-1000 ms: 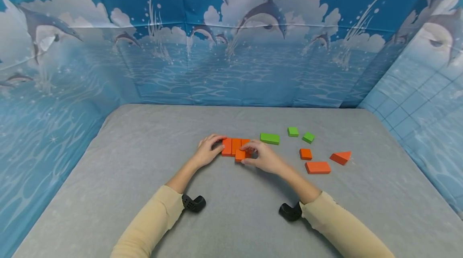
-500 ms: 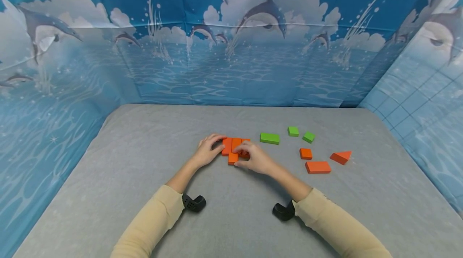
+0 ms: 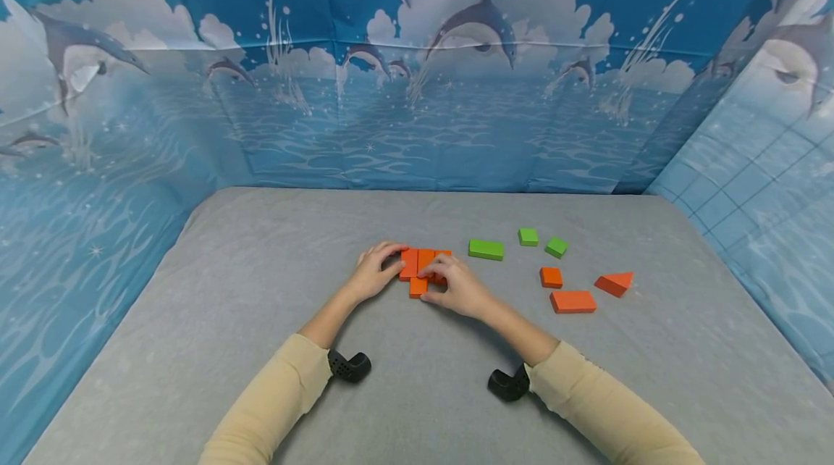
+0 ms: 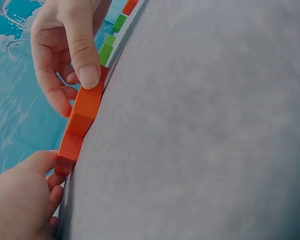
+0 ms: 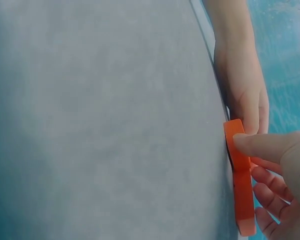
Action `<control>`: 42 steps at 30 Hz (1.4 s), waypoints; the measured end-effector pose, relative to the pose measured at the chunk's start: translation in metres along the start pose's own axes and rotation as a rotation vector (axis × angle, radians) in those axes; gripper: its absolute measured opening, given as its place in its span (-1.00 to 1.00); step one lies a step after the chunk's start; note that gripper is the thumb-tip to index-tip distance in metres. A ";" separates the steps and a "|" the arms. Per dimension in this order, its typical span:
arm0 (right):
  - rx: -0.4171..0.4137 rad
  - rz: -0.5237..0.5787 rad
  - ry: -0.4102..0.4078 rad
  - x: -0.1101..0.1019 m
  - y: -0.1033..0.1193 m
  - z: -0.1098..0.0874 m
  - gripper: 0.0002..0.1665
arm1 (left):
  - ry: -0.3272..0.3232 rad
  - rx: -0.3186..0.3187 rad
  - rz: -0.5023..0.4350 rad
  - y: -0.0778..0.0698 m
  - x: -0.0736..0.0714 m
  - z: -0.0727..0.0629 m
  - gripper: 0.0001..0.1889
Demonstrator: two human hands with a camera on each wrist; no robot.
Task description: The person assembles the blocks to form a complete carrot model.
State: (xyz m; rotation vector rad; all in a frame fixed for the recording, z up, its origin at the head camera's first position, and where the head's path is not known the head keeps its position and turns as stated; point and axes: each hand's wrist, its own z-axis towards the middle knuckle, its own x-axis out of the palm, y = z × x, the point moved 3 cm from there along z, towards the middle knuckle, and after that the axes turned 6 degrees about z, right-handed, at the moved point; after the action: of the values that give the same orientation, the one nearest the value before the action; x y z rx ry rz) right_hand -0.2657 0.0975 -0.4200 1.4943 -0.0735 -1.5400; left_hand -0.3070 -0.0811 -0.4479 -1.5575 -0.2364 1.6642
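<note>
Several orange blocks lie side by side on the table in the head view. My left hand (image 3: 371, 273) holds the leftmost orange block (image 3: 408, 264), thumb on its left side and a fingertip at its far end. My right hand (image 3: 461, 290) pinches a small orange block (image 3: 418, 288) between thumb and fingers, against the near side of the row. The right fingers partly cover the middle block (image 3: 426, 258) and the right one (image 3: 444, 253). In the left wrist view, the thumb of my right hand (image 4: 77, 40) presses the front of the pinched block (image 4: 85, 112).
Right of the row lie a long green block (image 3: 486, 250) and two small green blocks, one farther back (image 3: 528, 237). Nearer are a small orange block (image 3: 550, 277), an orange rectangular block (image 3: 573, 302) and an orange triangular block (image 3: 614, 284). A dolphin-print curtain (image 3: 417, 124) encloses the grey table (image 3: 293, 233).
My right hand has moved the small orange block left and slightly nearer along the row's near side, mostly in the first half second. My left hand has stayed put.
</note>
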 end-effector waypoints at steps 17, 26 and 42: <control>0.018 0.002 -0.018 0.003 -0.002 -0.002 -0.62 | -0.015 0.013 -0.004 0.000 0.001 -0.001 -0.65; -0.008 0.034 -0.010 0.001 -0.002 -0.001 -0.60 | -0.011 0.011 -0.009 0.000 0.001 -0.001 -0.65; 0.089 0.128 -0.160 -0.078 -0.031 -0.034 -0.60 | -0.014 0.024 -0.014 -0.001 0.000 -0.002 -0.64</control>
State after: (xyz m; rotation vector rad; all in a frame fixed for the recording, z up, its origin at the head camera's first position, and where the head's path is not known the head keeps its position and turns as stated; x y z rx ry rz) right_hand -0.2720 0.1828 -0.3899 1.4046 -0.3289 -1.5665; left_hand -0.3048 -0.0812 -0.4471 -1.5240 -0.2338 1.6613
